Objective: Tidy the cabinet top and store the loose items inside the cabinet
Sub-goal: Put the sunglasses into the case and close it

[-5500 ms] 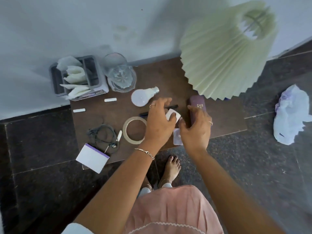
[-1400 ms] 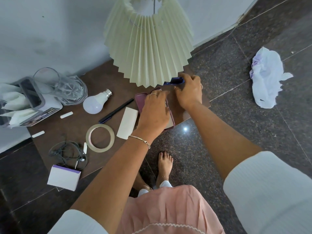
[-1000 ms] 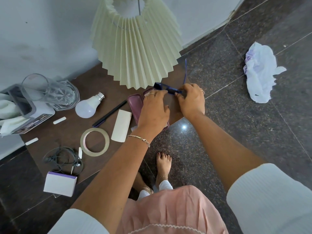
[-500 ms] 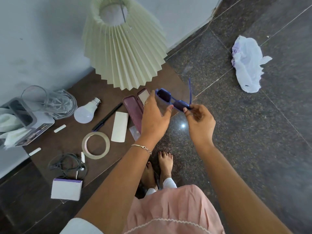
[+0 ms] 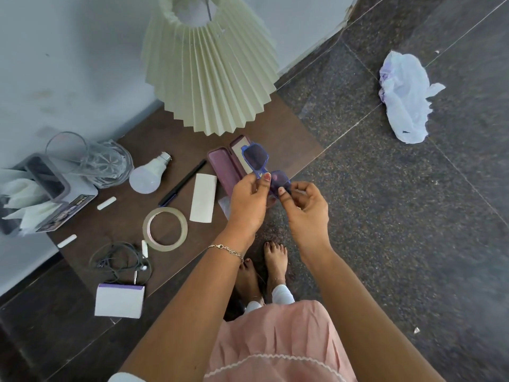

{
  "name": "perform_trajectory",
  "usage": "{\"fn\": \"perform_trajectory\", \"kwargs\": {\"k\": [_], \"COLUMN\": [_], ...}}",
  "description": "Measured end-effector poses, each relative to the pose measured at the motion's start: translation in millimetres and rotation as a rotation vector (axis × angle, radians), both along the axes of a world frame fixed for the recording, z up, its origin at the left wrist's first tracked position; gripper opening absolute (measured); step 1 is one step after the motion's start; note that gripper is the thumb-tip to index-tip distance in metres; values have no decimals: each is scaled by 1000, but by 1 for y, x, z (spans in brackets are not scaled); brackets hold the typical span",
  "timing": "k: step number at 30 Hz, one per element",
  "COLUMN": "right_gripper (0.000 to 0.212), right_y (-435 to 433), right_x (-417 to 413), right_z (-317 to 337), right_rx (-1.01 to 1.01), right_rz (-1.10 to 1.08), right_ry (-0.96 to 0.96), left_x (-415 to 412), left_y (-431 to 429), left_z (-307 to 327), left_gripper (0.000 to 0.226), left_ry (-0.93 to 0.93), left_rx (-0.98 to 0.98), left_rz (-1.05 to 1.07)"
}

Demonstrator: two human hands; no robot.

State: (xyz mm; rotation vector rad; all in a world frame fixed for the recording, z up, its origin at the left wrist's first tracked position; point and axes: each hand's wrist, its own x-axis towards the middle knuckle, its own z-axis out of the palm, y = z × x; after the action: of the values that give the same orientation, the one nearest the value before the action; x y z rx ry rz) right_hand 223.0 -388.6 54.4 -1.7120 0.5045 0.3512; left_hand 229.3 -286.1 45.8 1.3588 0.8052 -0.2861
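Both hands hold a pair of blue sunglasses (image 5: 264, 172) above the front edge of the cabinet top (image 5: 124, 216). The left hand (image 5: 248, 201) pinches the frame at the bridge, thumb on top and the other fingers curled beneath; the right hand (image 5: 305, 205) closes its thumb and fingertips on the near lens and its corner. One lens sticks out beyond the fingers toward the lamp shade (image 5: 209, 70); whether the arms of the glasses are folded I cannot tell.

Just past the left fingertips lies an open maroon glasses case (image 5: 224, 168), its pale lining showing beside the far lens. To the left of the left hand a white card (image 5: 203, 198) lies flat, then a black pen (image 5: 183, 183) at a slant, and a roll of clear tape (image 5: 165, 229) nearer the person. Farther left of the fingers sit a light bulb (image 5: 150, 173), a glass jar (image 5: 96, 161), a grey box of tissues (image 5: 41, 194), a tangle of earphones (image 5: 118, 261) and a small white box (image 5: 119, 300) at the cabinet's near edge. Far to the right of the right hand a crumpled plastic bag (image 5: 405, 97) lies on the dark stone floor
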Motion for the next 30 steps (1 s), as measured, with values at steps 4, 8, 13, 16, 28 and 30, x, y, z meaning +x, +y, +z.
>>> {"fn": "perform_trajectory", "kwargs": {"k": [4, 8, 13, 16, 28, 30], "right_gripper": [3, 20, 32, 32, 31, 31], "right_y": [5, 8, 14, 16, 9, 7], "right_x": [6, 21, 38, 42, 42, 43], "right_z": [-10, -29, -40, -42, -52, -53], "right_rx": [-164, -321, -360, -355, -308, -302], "right_rz": [131, 253, 355, 355, 254, 233], "right_ry": [-40, -30, -18, 2, 58, 67], "left_x": [-3, 8, 33, 39, 37, 39], "left_y": [16, 33, 37, 32, 25, 25], "left_z": [-3, -18, -23, -26, -33, -32], "left_gripper": [21, 13, 22, 20, 27, 27], "left_ry": [55, 203, 229, 231, 94, 58], "left_rx": [71, 246, 523, 544, 735, 755], "left_rz": [78, 79, -170, -201, -310, -322]}}
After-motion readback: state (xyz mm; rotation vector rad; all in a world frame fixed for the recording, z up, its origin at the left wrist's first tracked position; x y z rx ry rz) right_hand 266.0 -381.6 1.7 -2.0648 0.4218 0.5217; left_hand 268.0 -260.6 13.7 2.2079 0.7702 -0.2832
